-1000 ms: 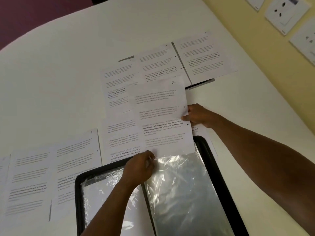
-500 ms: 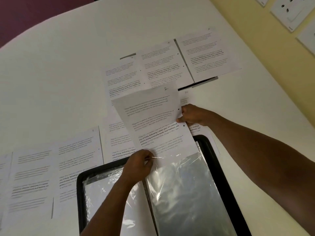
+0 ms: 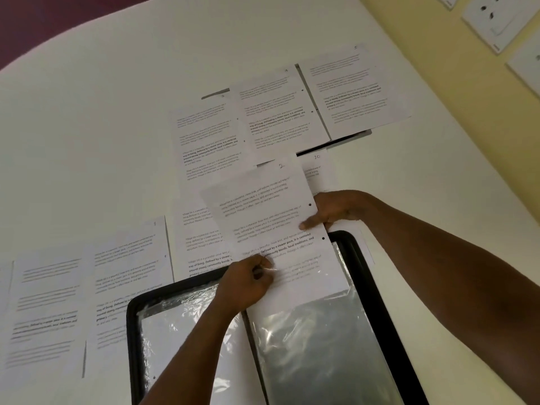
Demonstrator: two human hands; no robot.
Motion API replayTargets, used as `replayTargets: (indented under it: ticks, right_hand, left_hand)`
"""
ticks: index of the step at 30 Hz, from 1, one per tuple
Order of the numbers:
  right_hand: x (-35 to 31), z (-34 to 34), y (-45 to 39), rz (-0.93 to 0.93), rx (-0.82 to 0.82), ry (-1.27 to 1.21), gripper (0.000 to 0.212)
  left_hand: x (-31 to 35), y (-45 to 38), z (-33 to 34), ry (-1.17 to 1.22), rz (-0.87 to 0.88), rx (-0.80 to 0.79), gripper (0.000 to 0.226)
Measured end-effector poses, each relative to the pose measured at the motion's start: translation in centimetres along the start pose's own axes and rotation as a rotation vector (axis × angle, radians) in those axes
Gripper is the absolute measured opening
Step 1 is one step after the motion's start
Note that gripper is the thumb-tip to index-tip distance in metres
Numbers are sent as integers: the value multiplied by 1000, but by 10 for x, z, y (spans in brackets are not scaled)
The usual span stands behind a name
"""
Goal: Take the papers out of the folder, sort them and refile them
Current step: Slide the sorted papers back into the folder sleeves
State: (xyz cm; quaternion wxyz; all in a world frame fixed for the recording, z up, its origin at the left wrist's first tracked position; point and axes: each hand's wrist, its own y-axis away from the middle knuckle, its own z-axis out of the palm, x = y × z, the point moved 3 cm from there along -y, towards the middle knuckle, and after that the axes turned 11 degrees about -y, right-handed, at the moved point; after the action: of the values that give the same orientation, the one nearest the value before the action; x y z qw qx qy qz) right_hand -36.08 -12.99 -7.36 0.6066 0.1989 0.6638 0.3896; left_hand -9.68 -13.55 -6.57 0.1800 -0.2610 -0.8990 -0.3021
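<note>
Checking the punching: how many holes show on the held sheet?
2, along the held sheet's right edge: one hole above the right hand's thumb, one below it. More may be hidden.

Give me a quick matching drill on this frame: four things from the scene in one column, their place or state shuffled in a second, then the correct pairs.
Things:
1. sheet marked 2
2. left hand
3. right hand
4. black folder

Places or states:
A. lies open on the table nearest the camera, its rim dark around shiny plastic
B. pinches the top edge of the clear sleeve
C. grips the paper's punched edge
D. lower end tucked into the plastic pocket, upper part out

Pairs: 1-D, 2-B, 3-C, 4-A
</note>
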Motion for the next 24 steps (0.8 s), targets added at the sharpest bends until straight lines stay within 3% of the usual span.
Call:
replayTargets:
  ticks: [4,6,13,16,19,24]
  right_hand:
    - [8,-4,-10,-136,239,-144,50]
    - [12,-3,-8,-131,201,-215,48]
    - [13,-3,14,52,-42,-200,76]
    - [9,-1,8,8,69,-231,61]
    - [9,3,-2,-38,186,-424,42]
    - [12,16,-15,-59,242,-534,43]
  left_hand:
    - [11,-7,5,39,-6,-16,6]
    - [15,-8,5,36,-9,-17,8]
    - [14,-8,3,63,-26,-37,15]
    - [14,-10,2,91,-37,-19,13]
    - [17,-11,2,126,-31,-26,11]
    - [30,-14,6,140,11,-76,12]
